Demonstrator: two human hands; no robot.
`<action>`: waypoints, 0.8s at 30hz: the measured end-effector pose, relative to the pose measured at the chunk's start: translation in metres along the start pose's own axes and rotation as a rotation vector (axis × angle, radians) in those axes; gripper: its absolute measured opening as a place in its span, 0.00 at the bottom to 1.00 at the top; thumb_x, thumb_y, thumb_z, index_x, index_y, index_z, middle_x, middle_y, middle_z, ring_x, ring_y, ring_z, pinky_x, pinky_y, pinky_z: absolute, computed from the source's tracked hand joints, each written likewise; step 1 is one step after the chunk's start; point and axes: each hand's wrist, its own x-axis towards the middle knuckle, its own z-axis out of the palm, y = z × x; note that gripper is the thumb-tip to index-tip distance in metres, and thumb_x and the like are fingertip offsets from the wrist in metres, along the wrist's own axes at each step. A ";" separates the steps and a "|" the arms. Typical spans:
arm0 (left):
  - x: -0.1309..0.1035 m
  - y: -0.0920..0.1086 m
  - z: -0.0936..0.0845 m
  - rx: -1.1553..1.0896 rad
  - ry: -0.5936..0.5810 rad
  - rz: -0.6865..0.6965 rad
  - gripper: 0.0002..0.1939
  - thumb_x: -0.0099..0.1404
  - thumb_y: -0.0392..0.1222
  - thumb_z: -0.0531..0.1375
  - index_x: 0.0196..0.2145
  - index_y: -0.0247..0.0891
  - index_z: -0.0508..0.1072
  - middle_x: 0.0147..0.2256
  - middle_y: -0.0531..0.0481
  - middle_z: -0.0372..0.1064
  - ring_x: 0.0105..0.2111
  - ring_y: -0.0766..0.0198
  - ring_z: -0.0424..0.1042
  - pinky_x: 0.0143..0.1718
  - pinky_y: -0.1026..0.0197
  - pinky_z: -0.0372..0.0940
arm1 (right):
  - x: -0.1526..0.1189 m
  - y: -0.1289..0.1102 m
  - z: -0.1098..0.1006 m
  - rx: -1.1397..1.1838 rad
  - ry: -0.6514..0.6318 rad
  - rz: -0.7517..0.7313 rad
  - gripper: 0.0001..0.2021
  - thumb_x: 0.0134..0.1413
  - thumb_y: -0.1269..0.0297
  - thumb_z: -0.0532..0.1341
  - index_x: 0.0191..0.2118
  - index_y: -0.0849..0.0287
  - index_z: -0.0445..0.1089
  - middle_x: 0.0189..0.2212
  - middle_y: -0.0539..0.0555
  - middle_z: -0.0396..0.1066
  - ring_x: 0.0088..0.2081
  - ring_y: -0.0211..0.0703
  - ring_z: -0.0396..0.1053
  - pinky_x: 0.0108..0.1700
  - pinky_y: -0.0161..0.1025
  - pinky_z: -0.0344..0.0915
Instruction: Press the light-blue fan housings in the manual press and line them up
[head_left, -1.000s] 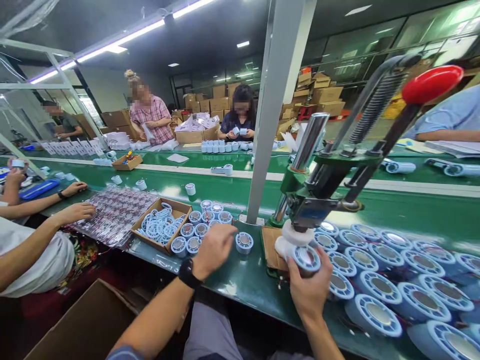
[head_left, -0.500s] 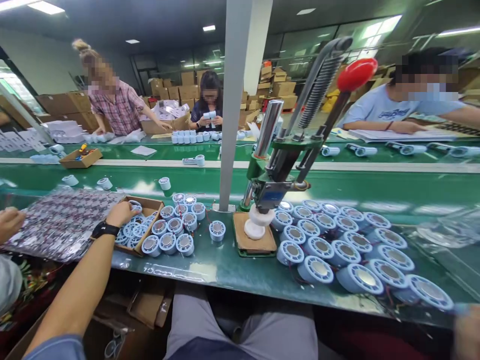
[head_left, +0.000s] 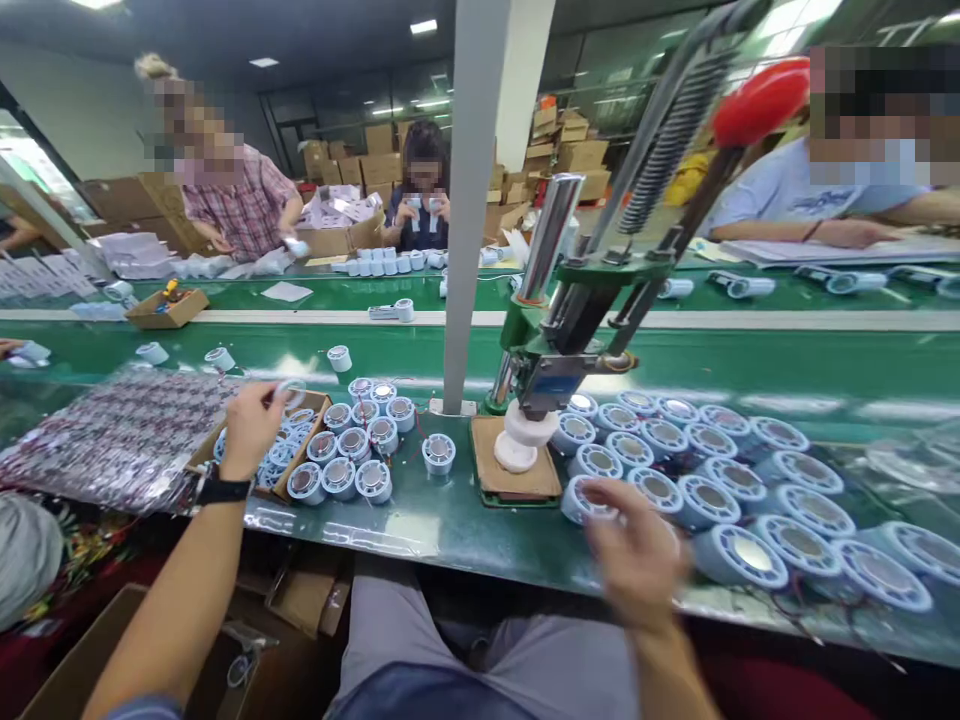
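My left hand (head_left: 253,420), with a dark watch at the wrist, pinches a pale blue ring (head_left: 291,388) above a cardboard box (head_left: 324,405) of similar rings. My right hand (head_left: 637,545) is blurred, its fingers over the near left edge of the right group of round blue parts (head_left: 706,498); whether it grips one is unclear. Between the hands stands a green press (head_left: 559,375) with a red-knobbed lever, its white upper piece above a white round seat (head_left: 516,452). One blue part (head_left: 438,453) stands alone left of the press; several more (head_left: 352,443) stand beside the box.
A grey post (head_left: 469,220) rises behind the table edge. Bubble-wrapped material (head_left: 120,435) lies at the left, clear plastic (head_left: 915,460) at the right. Beyond the green conveyor (head_left: 390,340), three people sit or stand at work. A hand with a blue part shows at far left.
My left hand has lifted out of the box with a ring. My right hand has come in from the lower right edge to the blue parts. The view has shifted slightly.
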 end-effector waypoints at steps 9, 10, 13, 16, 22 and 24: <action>-0.110 0.096 -0.004 -0.415 -0.360 0.194 0.14 0.62 0.45 0.58 0.42 0.40 0.78 0.34 0.49 0.77 0.30 0.60 0.73 0.36 0.60 0.68 | -0.008 -0.031 0.145 -0.249 -0.276 -0.009 0.22 0.57 0.72 0.59 0.58 0.56 0.69 0.59 0.63 0.62 0.54 0.57 0.64 0.53 0.57 0.69; -0.121 0.096 0.001 -0.474 -0.373 0.149 0.14 0.62 0.46 0.58 0.42 0.40 0.78 0.35 0.49 0.77 0.30 0.60 0.73 0.35 0.60 0.68 | -0.023 -0.030 0.136 -0.241 -0.263 -0.018 0.22 0.58 0.73 0.57 0.58 0.55 0.68 0.60 0.62 0.61 0.55 0.56 0.63 0.53 0.56 0.69; -0.149 0.103 0.033 -0.639 -0.503 0.066 0.12 0.64 0.44 0.58 0.42 0.39 0.77 0.37 0.48 0.77 0.32 0.60 0.75 0.36 0.61 0.70 | -0.067 -0.023 0.100 -0.159 -0.205 0.002 0.21 0.60 0.73 0.53 0.57 0.52 0.68 0.63 0.59 0.57 0.58 0.53 0.61 0.55 0.54 0.68; -0.167 0.117 0.079 -0.614 -0.497 0.128 0.11 0.65 0.38 0.57 0.42 0.38 0.77 0.37 0.46 0.76 0.37 0.57 0.74 0.42 0.56 0.70 | -0.089 -0.012 0.067 -0.048 -0.122 0.076 0.18 0.60 0.73 0.52 0.50 0.54 0.72 0.63 0.59 0.54 0.61 0.53 0.59 0.56 0.51 0.66; -0.172 0.114 0.121 -0.469 -0.436 0.419 0.16 0.68 0.38 0.55 0.51 0.39 0.74 0.50 0.42 0.70 0.51 0.52 0.66 0.55 0.46 0.63 | -0.091 0.010 0.028 0.082 -0.078 0.174 0.09 0.61 0.66 0.55 0.35 0.58 0.72 0.60 0.58 0.60 0.61 0.54 0.59 0.58 0.53 0.62; -0.172 0.109 0.117 -0.429 -0.520 0.504 0.21 0.65 0.41 0.60 0.56 0.41 0.70 0.55 0.42 0.68 0.55 0.50 0.63 0.57 0.44 0.61 | -0.088 0.014 0.028 0.058 -0.031 0.171 0.08 0.59 0.64 0.59 0.30 0.58 0.71 0.56 0.58 0.64 0.58 0.53 0.61 0.57 0.52 0.62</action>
